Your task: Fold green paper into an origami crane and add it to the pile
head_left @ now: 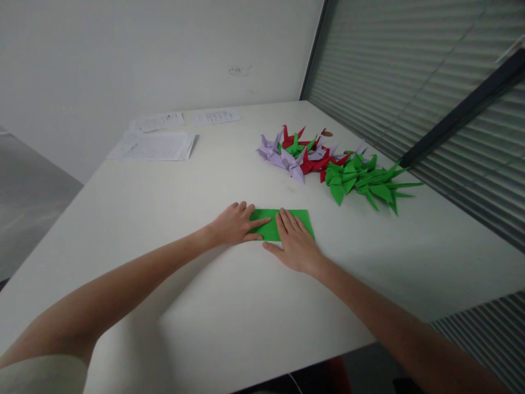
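A green sheet of origami paper (270,232), folded into a rectangle, lies flat on the white table (229,317) in front of me. My left hand (237,223) rests at its left end, index finger and thumb stretched onto the paper while the other fingers curl. Across the right half, my right hand (296,241) lies flat with its fingers extended, and its thumb sticks out below the near edge. Both hands press on the paper; neither grasps it. The part of the sheet under the right palm is hidden.
Folded paper cranes lie in a heap at the back right: green ones (356,178), red ones (315,164) and lilac ones (270,149). Printed sheets (158,146) sit at the back left. A wall (164,54) bounds the far side, window blinds (394,71) the right.
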A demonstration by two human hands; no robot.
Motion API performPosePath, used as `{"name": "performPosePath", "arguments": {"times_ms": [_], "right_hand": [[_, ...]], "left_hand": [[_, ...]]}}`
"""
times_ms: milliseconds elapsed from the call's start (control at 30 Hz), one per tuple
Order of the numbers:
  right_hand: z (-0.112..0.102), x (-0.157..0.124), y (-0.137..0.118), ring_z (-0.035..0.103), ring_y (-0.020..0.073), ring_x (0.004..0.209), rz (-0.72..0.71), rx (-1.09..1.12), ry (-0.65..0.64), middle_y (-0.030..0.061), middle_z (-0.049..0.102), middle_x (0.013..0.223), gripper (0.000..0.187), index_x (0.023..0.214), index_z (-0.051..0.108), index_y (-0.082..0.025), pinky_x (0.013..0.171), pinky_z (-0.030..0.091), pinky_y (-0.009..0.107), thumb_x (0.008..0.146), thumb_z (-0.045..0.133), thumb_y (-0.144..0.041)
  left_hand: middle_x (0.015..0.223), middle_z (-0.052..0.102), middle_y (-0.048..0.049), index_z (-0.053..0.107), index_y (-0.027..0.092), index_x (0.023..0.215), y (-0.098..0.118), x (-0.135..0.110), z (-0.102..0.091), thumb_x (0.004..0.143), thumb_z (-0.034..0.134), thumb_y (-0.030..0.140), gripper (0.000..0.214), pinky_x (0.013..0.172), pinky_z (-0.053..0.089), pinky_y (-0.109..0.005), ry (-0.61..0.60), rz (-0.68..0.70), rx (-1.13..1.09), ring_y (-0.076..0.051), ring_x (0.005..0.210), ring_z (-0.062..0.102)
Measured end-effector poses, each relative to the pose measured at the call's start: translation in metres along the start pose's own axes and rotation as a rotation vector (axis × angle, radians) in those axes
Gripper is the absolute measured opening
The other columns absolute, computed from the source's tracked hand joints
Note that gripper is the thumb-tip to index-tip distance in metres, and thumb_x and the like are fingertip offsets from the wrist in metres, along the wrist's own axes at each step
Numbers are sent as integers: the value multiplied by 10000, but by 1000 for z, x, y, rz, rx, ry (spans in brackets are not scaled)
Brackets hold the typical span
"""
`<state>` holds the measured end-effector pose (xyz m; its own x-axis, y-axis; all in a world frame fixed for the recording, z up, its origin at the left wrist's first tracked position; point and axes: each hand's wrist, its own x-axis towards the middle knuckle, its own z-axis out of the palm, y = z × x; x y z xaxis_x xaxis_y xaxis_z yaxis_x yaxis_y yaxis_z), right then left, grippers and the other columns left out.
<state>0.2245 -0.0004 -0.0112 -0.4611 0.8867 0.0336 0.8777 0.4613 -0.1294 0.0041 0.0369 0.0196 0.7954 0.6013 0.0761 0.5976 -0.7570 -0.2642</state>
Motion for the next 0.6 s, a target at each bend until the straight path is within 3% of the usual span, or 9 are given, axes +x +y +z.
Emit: {"name": "performPosePath", "arguments": {"times_ms": [233,333,433,600], "right_hand": [[-1,-15,47,163,324,1488,-4,6,-21,255,184,1582,982,1503,240,36,1196,211,510,898,209,-736],[-10,-14,53,151,341,1486,18,6,-52,258,189,1580,948,1506,246,21,1187,191,557,913,188,-716],[-22,-12,30,97,364,1491,31,-34,42,262,156,1585,971,1491,275,36,1189,105,598,905,175,-731],[-21,-16,-24,163,360,1482,-209,24,8,225,234,1575,926,1493,321,-22,1194,149,578,904,228,-731]], "left_hand": [[1047,547,-148,409,356,1460,-2,-1,1,943,238,666,627,710,392,-366,1,1,-11,-265,848,505],[1057,547,-149,415,355,1457,-2,-1,2,942,249,667,625,715,393,-373,14,14,-8,-266,848,506],[1061,551,-145,429,355,1447,-2,-1,2,940,261,668,619,716,396,-374,22,18,-3,-268,858,511],[1029,565,-134,520,314,1376,-1,0,1,943,277,663,607,711,409,-369,31,3,-11,-263,856,525]]}}
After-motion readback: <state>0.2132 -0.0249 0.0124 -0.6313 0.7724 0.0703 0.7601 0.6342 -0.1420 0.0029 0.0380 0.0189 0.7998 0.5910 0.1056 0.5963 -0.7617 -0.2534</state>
